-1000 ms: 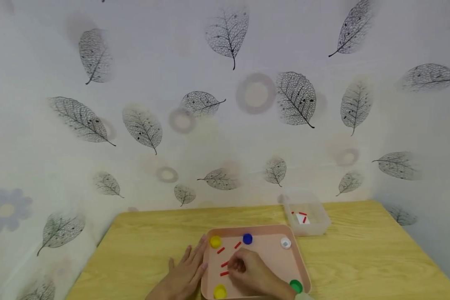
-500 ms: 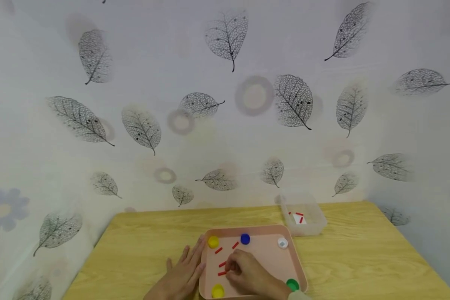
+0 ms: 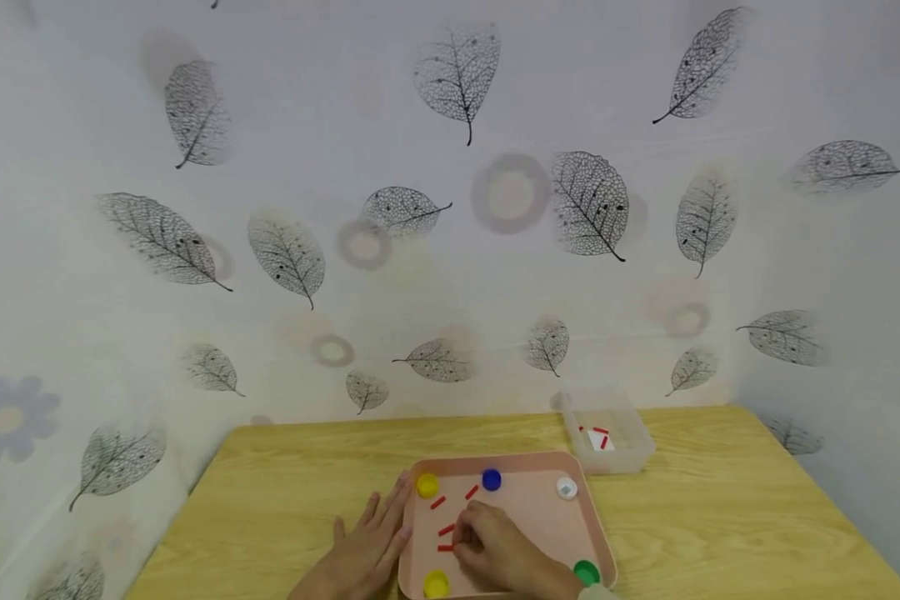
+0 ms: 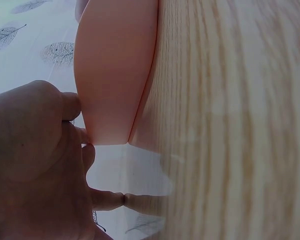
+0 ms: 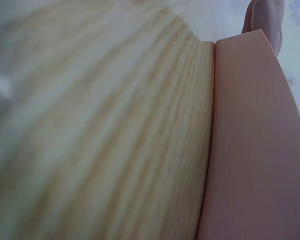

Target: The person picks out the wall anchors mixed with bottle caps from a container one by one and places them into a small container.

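A pink tray (image 3: 547,458) lies on the table, with several short red sticks in its left half. My right hand (image 3: 501,552) reaches in over the front rim, and its thumb and forefinger pinch the right end of the lowest red stick (image 3: 445,548). Just above that one is another red stick (image 3: 446,530), close to the fingertips. Farther back lie a third red stick (image 3: 438,502) and a slanted red stick (image 3: 472,492). With fingers extended, my left hand (image 3: 363,550) rests against the tray's left side; its wrist view shows fingers (image 4: 72,106) touching the pink wall.
Round caps sit around the tray's edge: yellow cap (image 3: 427,485), blue cap (image 3: 491,479), white cap (image 3: 566,487), green cap (image 3: 587,572), and another yellow cap (image 3: 436,583). Behind the tray's right corner stands a translucent box (image 3: 632,460) holding red sticks and a white piece.
The lowest red stick has turned slightly and lies more level at my right fingertips. Both hands keep nearly the same place; the head view has shifted a little.
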Motion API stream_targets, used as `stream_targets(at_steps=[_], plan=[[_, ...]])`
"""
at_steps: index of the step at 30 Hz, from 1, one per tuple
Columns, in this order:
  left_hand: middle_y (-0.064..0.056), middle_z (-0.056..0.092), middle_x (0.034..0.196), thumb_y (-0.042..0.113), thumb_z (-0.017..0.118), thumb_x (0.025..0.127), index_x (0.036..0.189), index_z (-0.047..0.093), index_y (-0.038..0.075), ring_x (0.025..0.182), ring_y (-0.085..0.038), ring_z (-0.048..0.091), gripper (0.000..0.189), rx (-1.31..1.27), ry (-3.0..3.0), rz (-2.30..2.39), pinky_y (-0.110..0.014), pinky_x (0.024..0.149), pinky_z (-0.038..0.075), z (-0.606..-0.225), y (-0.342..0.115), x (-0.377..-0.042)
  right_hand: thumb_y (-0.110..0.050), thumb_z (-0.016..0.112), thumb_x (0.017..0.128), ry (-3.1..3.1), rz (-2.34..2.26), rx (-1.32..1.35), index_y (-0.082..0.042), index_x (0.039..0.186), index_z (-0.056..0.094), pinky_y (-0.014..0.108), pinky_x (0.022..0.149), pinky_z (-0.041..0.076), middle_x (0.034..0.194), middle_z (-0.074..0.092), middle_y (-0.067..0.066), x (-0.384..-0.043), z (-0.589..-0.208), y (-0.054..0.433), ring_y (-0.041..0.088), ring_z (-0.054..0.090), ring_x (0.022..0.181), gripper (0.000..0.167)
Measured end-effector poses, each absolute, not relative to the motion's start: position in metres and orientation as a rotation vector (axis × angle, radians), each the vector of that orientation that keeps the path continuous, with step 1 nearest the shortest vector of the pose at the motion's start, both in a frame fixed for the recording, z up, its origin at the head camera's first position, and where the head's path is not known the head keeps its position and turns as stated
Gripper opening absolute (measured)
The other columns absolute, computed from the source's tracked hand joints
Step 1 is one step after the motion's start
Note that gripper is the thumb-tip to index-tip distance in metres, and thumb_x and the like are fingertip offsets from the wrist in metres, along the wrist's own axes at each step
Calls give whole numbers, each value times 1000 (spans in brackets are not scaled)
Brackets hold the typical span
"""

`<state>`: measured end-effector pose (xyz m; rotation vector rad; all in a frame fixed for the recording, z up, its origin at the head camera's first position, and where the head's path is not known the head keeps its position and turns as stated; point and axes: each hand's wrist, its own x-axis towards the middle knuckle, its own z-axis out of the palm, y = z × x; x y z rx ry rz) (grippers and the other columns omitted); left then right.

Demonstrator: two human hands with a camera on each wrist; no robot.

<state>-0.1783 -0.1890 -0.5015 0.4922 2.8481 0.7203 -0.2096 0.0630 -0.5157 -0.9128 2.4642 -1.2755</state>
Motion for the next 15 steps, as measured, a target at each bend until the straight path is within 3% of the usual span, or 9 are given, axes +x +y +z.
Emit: stream_targets(at_steps=[6, 15], plan=[[3, 9, 172, 48, 27, 112, 167, 11, 25, 150, -49, 24, 62, 500, 2864, 720, -93, 93, 7, -502, -191, -176, -16, 72, 96, 2441, -1256, -885, -19, 93, 65, 19, 70, 50, 88, 56, -15, -209, -516, 63, -1, 54, 79, 8], [4, 10, 173, 50, 27, 112, 167, 11, 27, 150, -48, 24, 62, 499, 2861, 721, -92, 95, 7, -500, -190, -176, -16, 72, 96, 2434, -1330, -881, -15, 95, 66, 20, 70, 51, 89, 57, -13, -207, -516, 67, 0, 55, 79, 6]])
